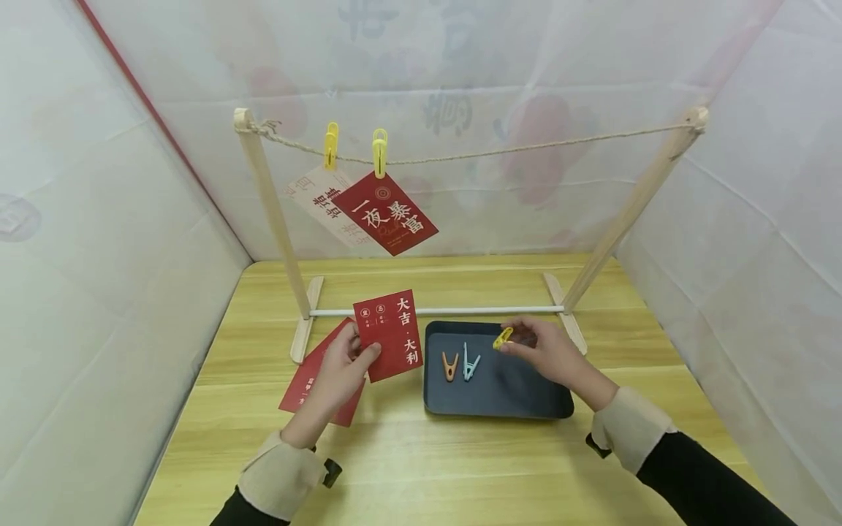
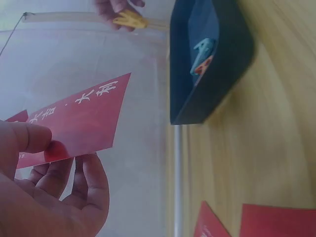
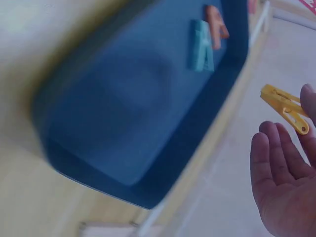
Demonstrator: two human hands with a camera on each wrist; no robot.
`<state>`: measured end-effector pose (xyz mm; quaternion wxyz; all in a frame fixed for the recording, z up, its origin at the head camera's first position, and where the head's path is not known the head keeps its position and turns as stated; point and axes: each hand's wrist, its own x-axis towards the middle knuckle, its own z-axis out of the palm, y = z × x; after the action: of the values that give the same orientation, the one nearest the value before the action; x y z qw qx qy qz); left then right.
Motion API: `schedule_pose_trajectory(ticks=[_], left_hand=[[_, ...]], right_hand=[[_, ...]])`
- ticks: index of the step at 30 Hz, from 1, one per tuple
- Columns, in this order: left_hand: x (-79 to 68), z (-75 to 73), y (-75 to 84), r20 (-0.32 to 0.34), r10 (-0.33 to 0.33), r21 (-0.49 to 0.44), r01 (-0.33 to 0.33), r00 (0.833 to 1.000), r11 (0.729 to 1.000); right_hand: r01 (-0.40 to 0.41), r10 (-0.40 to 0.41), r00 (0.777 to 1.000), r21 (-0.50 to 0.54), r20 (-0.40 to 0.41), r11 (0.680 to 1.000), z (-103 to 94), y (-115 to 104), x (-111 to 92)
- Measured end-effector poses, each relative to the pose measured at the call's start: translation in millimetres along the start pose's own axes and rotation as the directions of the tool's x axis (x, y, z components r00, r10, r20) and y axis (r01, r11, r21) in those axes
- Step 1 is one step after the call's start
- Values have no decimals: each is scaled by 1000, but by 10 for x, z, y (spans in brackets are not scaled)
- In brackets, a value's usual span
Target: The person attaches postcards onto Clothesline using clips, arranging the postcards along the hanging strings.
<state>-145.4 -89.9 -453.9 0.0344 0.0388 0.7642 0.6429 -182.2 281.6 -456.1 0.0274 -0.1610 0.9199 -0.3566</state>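
Red rectangular paper (image 1: 396, 336) is pinched by the left hand (image 1: 340, 371). The right hand (image 1: 547, 352) pinches a yellow, probably plastic clothespin (image 1: 502, 337).

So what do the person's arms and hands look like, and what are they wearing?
The sleeves are black and end in wide cream cuffs. A small black piece sticks out beside each cuff; I can't tell what it is. The left hand and right hand are bare, with no gloves.
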Motion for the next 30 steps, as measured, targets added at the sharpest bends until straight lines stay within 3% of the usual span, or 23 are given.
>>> schedule_pose_trajectory(ticks=[10,17,24,30], left_hand=[[105,45,182,33,25,-74,-23,999,997],[184,104,310,22,30,-92,-27,999,995],[266,155,417,41,56,-106,-51,998,993],[352,191,540,49,105,-138,-98,993,986]], right_hand=[[86,-91,993,-73,-74,994,-409,-451,294],[55,-66,991,-98,-120,994,-620,-722,468],[153,-183,961,-157,-206,976,-810,-935,614],[163,-211,949,-207,-233,965,-966,-1141,718]])
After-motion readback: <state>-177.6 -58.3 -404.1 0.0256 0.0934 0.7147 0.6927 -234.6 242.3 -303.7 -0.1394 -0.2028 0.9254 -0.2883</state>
